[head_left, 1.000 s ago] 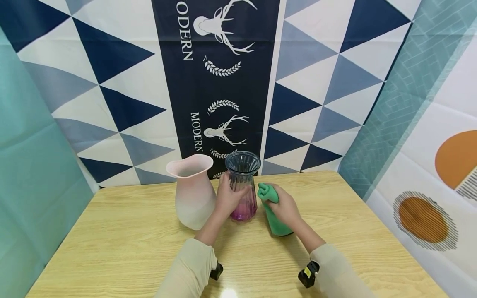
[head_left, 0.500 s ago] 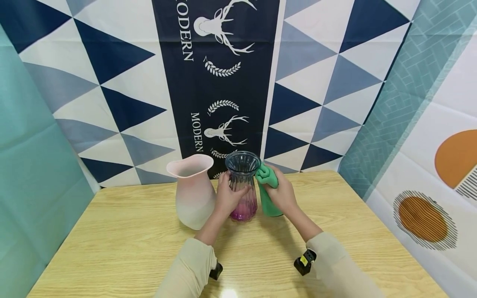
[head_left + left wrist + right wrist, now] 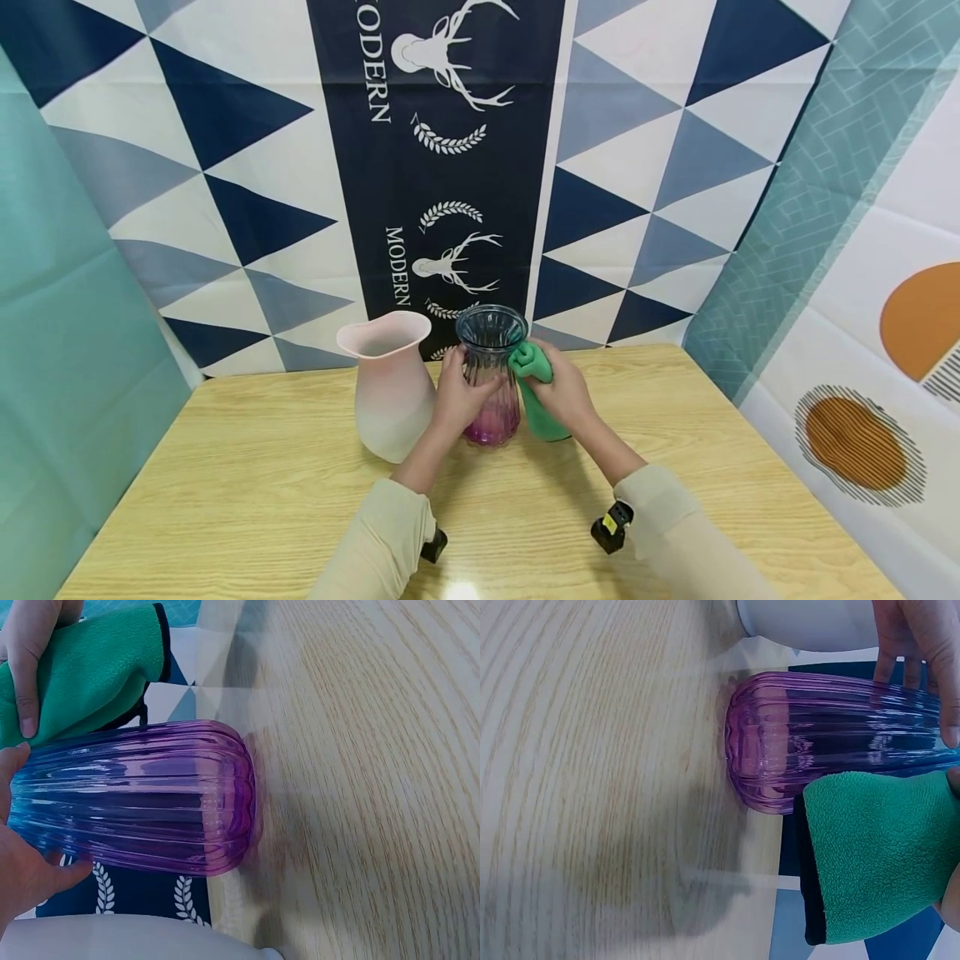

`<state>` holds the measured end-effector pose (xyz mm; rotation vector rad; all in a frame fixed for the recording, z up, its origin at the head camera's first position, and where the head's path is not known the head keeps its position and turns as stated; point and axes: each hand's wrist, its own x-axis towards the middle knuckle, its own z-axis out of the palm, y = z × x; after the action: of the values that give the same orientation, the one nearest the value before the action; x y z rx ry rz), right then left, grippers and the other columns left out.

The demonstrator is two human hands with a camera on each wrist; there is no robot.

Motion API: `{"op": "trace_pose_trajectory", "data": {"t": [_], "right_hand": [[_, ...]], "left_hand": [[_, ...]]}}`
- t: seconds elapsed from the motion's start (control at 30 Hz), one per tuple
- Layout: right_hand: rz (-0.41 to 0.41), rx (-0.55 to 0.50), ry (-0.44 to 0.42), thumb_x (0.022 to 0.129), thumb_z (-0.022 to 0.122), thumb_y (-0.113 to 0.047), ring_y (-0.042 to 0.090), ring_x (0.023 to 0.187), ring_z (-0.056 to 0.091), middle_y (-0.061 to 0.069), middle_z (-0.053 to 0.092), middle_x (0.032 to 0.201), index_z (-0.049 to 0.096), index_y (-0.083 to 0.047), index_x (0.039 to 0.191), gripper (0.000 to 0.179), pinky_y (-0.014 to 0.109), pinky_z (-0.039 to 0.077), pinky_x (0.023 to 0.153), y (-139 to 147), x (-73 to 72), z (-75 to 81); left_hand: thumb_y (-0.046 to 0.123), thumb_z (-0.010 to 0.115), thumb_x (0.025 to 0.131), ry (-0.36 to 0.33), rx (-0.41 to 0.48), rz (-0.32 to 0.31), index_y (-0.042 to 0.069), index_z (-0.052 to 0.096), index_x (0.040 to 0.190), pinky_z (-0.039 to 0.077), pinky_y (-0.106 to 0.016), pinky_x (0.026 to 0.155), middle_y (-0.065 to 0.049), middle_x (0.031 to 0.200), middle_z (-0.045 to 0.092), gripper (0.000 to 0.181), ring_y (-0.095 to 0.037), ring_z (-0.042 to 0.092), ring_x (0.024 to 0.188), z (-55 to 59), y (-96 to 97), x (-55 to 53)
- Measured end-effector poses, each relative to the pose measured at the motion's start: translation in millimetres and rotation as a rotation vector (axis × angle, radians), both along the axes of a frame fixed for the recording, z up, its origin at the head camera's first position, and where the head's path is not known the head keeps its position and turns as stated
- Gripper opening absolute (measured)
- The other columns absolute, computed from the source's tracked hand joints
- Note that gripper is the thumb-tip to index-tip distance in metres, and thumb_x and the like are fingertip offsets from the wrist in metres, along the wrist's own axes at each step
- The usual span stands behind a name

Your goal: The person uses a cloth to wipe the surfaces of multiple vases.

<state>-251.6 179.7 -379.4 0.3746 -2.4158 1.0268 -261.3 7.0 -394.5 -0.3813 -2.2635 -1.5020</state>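
Note:
A ribbed glass vase [image 3: 501, 408], blue at its flared rim and purple-pink at its base, stands upright on the wooden table. My left hand [image 3: 455, 395] grips it from the left side, thumb across its front. On the other side my right hand [image 3: 564, 390] holds a bunched green cloth [image 3: 542, 410] against the vase just below the rim. The cloth's dark-edged end hangs down beside the glass, as the cloth [image 3: 877, 855] in the right wrist view shows. In the left wrist view the ribbed vase [image 3: 150, 799] shows its purple base close up.
A white-and-pink pitcher-like vase [image 3: 390, 408] with a wavy rim stands close to the left of the glass one. The wooden table [image 3: 247, 500] reaches back to a patterned cloth backdrop [image 3: 450, 167]. Teal and white sheets border both sides.
My right hand has moved left and slightly up with the green cloth, from beside the vase to against its upper right side. My left hand keeps its grip, and the vase stays in place.

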Motion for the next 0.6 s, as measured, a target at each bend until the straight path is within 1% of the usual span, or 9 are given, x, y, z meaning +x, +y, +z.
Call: {"op": "trace_pose_trajectory", "data": {"t": [0.13,0.3,0.6], "right_hand": [[0.005,0.039,-0.035,0.082,0.071,-0.011,0.038,0.113,0.056,0.019,0.058,0.126,0.051,-0.007,0.131,0.053,0.054,0.046,0.093,0,1.0,-2.0],[0.016,0.081,-0.046,0.081,0.071,-0.01,0.038,0.114,0.056,0.019,0.058,0.126,0.05,-0.006,0.132,0.055,0.054,0.045,0.093,1,1.0,-4.5],[0.025,0.115,-0.106,0.081,0.07,-0.007,0.039,0.116,0.054,0.02,0.057,0.128,0.051,-0.005,0.131,0.054,0.055,0.044,0.096,4,2.6,-12.4]], "left_hand": [[0.028,0.077,0.076,-0.003,0.005,-0.006,-0.002,0.046,0.13,0.042,-0.045,0.103,-0.017,0.126,0.047,0.069,-0.031,0.049,0.12,0.9,-0.4,1.2],[0.028,0.077,0.076,-0.001,0.008,-0.009,-0.002,0.045,0.13,0.042,-0.045,0.103,-0.017,0.127,0.047,0.069,-0.031,0.049,0.12,0.7,-1.0,1.1],[0.028,0.076,0.077,-0.035,0.012,-0.019,0.0,0.043,0.132,0.041,-0.046,0.104,-0.017,0.128,0.046,0.071,-0.032,0.048,0.122,0.8,-1.1,1.4]]}}
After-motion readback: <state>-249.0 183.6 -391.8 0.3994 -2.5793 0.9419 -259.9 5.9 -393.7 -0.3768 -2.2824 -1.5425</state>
